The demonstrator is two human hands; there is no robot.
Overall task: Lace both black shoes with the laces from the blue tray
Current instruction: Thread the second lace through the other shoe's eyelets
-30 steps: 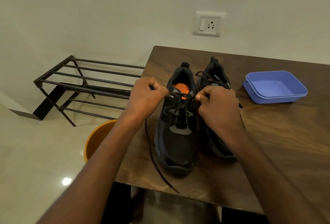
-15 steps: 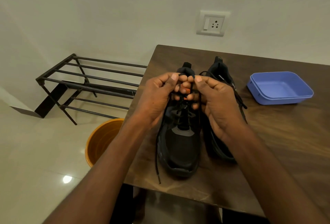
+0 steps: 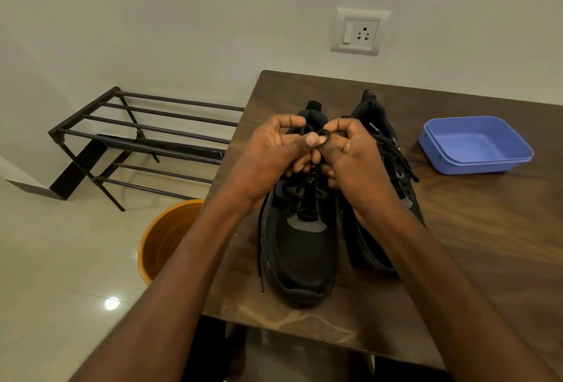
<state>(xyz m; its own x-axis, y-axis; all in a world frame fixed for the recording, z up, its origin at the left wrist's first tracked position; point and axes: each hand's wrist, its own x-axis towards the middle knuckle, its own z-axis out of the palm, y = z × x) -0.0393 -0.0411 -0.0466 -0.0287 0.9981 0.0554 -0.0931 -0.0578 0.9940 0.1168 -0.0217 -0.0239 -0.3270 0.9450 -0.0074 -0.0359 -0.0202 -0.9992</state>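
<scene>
Two black shoes stand side by side on the wooden table (image 3: 475, 247), toes toward me. Over the tongue of the left shoe (image 3: 301, 247) my left hand (image 3: 274, 156) and my right hand (image 3: 356, 159) meet, each pinching a small loop of the black lace (image 3: 323, 137). One free lace end (image 3: 260, 262) hangs down the left shoe's outer side. The right shoe (image 3: 387, 150) is laced, and my right forearm covers part of it. The blue tray (image 3: 475, 145) sits to the right with nothing in it.
An orange bucket (image 3: 161, 241) stands on the tiled floor beside the table's left edge. A black metal rack (image 3: 137, 137) leans by the wall at the left. A wall socket (image 3: 359, 31) is above the table.
My hands, apart and pulling the lace ends sideways a second ago, have come together above the left shoe's tongue and now hold loops. The hanging lace end has shortened.
</scene>
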